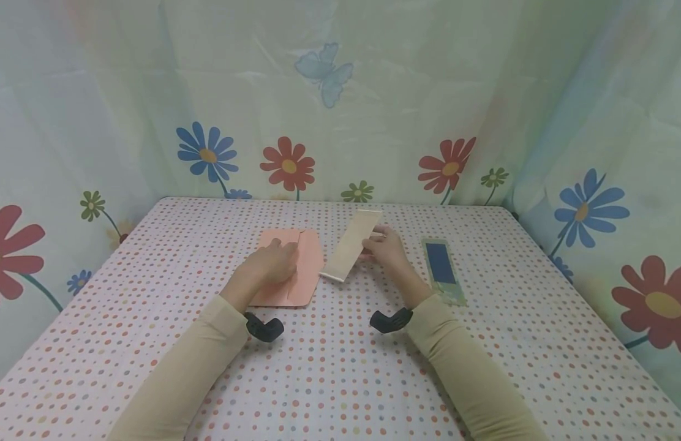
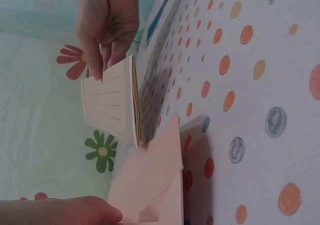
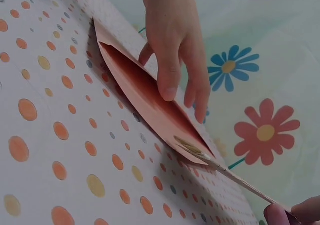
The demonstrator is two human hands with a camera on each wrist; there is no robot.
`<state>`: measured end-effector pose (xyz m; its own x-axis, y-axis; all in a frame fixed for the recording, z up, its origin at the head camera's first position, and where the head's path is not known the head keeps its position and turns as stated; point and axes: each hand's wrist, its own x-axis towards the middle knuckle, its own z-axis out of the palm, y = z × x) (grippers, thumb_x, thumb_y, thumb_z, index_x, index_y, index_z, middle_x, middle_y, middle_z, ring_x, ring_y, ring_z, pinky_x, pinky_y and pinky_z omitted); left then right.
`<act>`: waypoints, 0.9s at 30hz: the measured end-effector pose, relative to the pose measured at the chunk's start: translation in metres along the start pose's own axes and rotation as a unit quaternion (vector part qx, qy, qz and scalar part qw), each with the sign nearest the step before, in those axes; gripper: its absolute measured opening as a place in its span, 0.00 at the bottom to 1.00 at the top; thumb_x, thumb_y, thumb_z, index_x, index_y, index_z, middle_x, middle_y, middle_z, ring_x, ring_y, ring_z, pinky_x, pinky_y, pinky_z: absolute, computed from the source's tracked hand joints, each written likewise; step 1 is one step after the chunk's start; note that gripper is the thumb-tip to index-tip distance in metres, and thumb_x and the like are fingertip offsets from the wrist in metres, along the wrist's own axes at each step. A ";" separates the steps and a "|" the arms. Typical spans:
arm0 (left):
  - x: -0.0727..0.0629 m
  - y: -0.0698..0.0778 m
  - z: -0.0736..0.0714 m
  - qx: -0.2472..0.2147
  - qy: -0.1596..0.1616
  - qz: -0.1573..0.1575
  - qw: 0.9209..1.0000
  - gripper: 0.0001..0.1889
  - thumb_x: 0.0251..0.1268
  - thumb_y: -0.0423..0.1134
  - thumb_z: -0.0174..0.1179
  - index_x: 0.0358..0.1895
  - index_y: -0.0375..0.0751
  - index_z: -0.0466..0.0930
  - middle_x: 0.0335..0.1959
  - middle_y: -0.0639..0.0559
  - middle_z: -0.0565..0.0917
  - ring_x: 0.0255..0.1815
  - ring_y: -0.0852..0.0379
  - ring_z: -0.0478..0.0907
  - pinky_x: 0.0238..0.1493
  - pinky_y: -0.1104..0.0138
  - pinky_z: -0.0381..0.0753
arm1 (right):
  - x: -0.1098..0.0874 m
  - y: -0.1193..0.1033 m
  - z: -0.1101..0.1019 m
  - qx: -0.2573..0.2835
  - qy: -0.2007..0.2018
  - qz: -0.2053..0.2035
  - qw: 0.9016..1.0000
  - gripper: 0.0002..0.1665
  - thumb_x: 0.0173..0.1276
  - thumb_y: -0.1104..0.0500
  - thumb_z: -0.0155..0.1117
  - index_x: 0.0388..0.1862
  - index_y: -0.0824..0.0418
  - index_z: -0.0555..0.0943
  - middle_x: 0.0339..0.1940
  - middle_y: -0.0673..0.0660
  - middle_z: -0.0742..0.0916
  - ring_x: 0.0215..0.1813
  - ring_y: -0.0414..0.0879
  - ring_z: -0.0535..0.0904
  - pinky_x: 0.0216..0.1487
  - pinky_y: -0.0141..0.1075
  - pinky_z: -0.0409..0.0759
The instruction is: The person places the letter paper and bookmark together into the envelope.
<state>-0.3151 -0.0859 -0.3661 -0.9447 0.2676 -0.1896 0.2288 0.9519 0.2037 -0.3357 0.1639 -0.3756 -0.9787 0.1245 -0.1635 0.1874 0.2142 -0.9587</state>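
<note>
My left hand [image 1: 270,262] grips a pink paper envelope [image 1: 308,275] lying on the table, the fingers over its back. In the right wrist view the envelope's mouth [image 3: 135,82] gapes, with the left thumb [image 3: 169,87] at its inner side. My right hand [image 1: 387,248] pinches the side of a folded cream sheet [image 1: 353,245], thin and several layers thick, tilted above the table. Faint lines run over its face in the left wrist view. The sheet's lower end overlaps the right end of the envelope in both wrist views.
Right of the right hand lies a flat green-bordered piece with a dark blue rectangle [image 1: 441,264]. The table [image 1: 329,380] has a dotted cloth, and flowered curtains [image 1: 373,110] hang behind and at both sides. Both wrists wear black camera mounts [image 1: 266,329].
</note>
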 end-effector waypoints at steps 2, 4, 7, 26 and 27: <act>0.000 0.000 0.000 0.001 0.001 -0.001 1.000 0.29 0.71 0.44 0.41 0.74 0.46 0.54 0.74 0.37 0.55 0.72 0.37 0.59 0.65 0.42 0.64 | 0.001 0.001 0.002 0.003 0.004 -0.001 1.000 0.33 0.69 0.62 0.55 0.72 0.55 0.60 0.60 0.62 0.78 0.55 0.53 0.81 0.43 0.31 0.83; 0.000 0.001 0.000 0.004 0.001 0.000 1.000 0.28 0.71 0.44 0.41 0.74 0.46 0.54 0.73 0.36 0.56 0.70 0.37 0.61 0.64 0.42 0.65 | 0.001 0.002 0.005 0.011 0.006 -0.003 1.000 0.34 0.69 0.62 0.55 0.72 0.55 0.60 0.60 0.62 0.78 0.54 0.53 0.81 0.43 0.32 0.83; -0.001 0.001 0.000 0.008 0.003 0.002 1.000 0.28 0.71 0.43 0.40 0.73 0.46 0.55 0.72 0.36 0.58 0.68 0.36 0.64 0.62 0.42 0.67 | 0.001 0.003 0.008 0.021 0.005 -0.005 1.000 0.34 0.69 0.63 0.55 0.72 0.55 0.59 0.60 0.62 0.78 0.54 0.54 0.81 0.45 0.33 0.83; 0.001 0.002 0.000 0.018 0.000 0.004 1.000 0.28 0.70 0.44 0.43 0.73 0.46 0.56 0.70 0.37 0.62 0.64 0.39 0.68 0.60 0.44 0.70 | -0.009 0.009 0.026 -0.006 -0.009 -0.005 1.000 0.34 0.69 0.61 0.56 0.72 0.55 0.59 0.56 0.61 0.80 0.51 0.51 0.82 0.44 0.32 0.82; 0.001 0.002 0.000 0.018 -0.001 0.002 1.000 0.28 0.70 0.44 0.43 0.73 0.46 0.56 0.70 0.37 0.62 0.64 0.39 0.68 0.61 0.44 0.69 | -0.010 0.009 0.026 -0.002 -0.012 -0.005 1.000 0.34 0.69 0.61 0.56 0.72 0.55 0.59 0.56 0.61 0.80 0.51 0.52 0.82 0.44 0.33 0.82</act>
<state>-0.3152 -0.0836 -0.3662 -0.9431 0.2724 -0.1908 0.2414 0.9553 0.1705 -0.3269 0.1391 -0.3892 -0.9822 0.0995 -0.1595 0.1780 0.2189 -0.9594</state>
